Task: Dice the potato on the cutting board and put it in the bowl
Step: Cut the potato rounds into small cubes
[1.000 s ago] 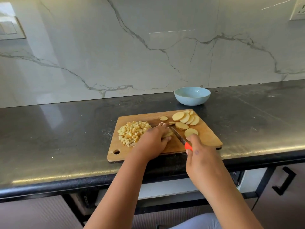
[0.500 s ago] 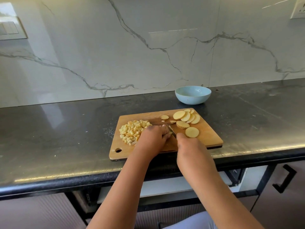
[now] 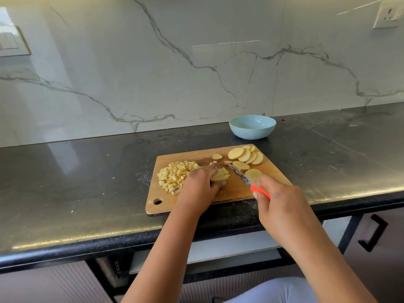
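Knife (image 3: 244, 178) handle is gripped by right hand (image 3: 282, 204), blade angled down beside the stack. Left hand (image 3: 197, 189) is curled over part-cut potato slices (image 3: 220, 174) mid cutting board (image 3: 236, 189). Potato judged firm, light, wet-slippery; best pinned from above. Diced pile (image 3: 175, 174) left, whole slices (image 3: 246, 155) far right. Bowl (image 3: 252, 127) beyond, apparently empty.
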Demonstrator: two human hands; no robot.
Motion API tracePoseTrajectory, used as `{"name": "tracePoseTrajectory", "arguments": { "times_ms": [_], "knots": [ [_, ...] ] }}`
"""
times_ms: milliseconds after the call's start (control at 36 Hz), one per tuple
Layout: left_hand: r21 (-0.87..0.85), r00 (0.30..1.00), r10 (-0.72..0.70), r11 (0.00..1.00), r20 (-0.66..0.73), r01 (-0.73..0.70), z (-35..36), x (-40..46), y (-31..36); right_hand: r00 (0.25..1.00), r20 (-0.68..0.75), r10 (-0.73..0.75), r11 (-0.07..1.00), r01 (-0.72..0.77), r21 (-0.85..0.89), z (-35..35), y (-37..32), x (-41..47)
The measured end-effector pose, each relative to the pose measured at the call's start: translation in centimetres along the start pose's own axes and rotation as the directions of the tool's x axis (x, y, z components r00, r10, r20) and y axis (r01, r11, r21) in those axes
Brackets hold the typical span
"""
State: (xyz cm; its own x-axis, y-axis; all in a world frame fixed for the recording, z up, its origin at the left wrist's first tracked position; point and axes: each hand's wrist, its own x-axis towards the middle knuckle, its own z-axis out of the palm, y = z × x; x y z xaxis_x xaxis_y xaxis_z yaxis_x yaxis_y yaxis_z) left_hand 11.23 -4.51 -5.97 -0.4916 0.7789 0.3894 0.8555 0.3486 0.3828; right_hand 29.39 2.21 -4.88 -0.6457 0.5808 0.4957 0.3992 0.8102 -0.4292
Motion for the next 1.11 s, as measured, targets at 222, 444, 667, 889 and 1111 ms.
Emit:
{"name": "tracePoseTrajectory", "arguments": {
  "times_ms": [222,444,667,889,1111],
  "knots": [
    [0.051,1.000,0.002,0.999,-0.019,-0.001,0.4,0.1,0.0,0.992,0.110,0.056,0.997,-0.049,-0.064,1.9,-1.5,0.4],
    [0.009,0.999,-0.045,0.999,0.023,0.045,0.6,0.7,-0.4,0.970,0.235,0.060,0.978,-0.010,-0.206,3.0,-4.1,3.6],
    [-0.020,0.999,-0.038,0.999,-0.002,0.038,0.4,0.1,-0.2,0.977,0.194,0.088,0.996,-0.080,-0.051,0.2,-0.2,-1.0],
    [-0.041,0.994,-0.057,0.998,-0.089,0.054,0.0,-0.5,-0.1,0.997,0.067,0.049,0.993,-0.056,0.100,-1.2,0.6,0.5],
    [0.018,0.994,-0.050,0.998,-0.094,0.052,0.2,-0.7,-0.1,0.996,0.087,-0.012,0.999,0.009,0.035,1.7,-0.3,0.1]
  ]
}}
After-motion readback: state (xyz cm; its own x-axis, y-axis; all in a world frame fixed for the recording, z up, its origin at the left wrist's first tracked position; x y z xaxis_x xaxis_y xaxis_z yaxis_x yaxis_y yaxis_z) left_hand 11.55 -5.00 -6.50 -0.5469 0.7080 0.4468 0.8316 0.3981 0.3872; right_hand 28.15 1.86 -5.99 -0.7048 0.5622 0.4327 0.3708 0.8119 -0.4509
